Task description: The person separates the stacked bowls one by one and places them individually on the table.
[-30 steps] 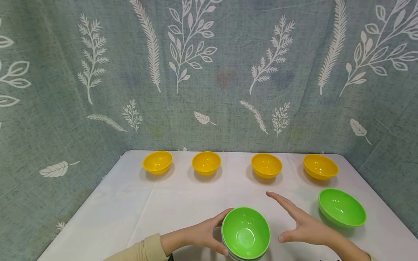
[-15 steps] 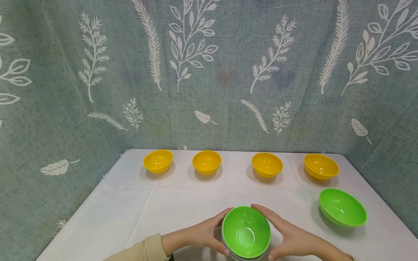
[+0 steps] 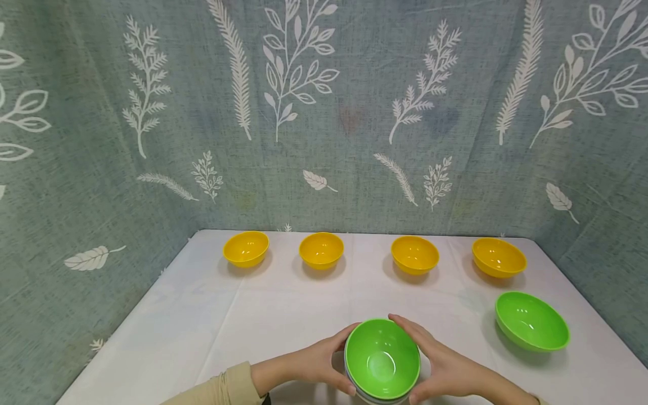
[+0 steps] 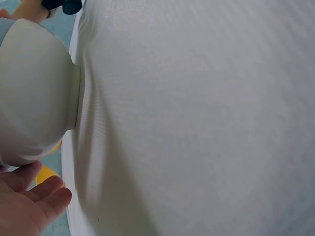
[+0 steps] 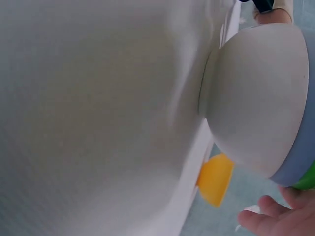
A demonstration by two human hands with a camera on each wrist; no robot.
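Both forearms reach in from the near edge and converge. The left hand curves inward, its fingers arched forward and the thumb low, facing the right hand, which mirrors it with fingers curled toward the left and thumb tucked below. A beige sleeve covers the left forearm.

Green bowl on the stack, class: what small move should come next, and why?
Probably lift the top green bowl off the stack: left hand and right hand cup its sides, and another green bowl already sits alone before the yellow bowls.
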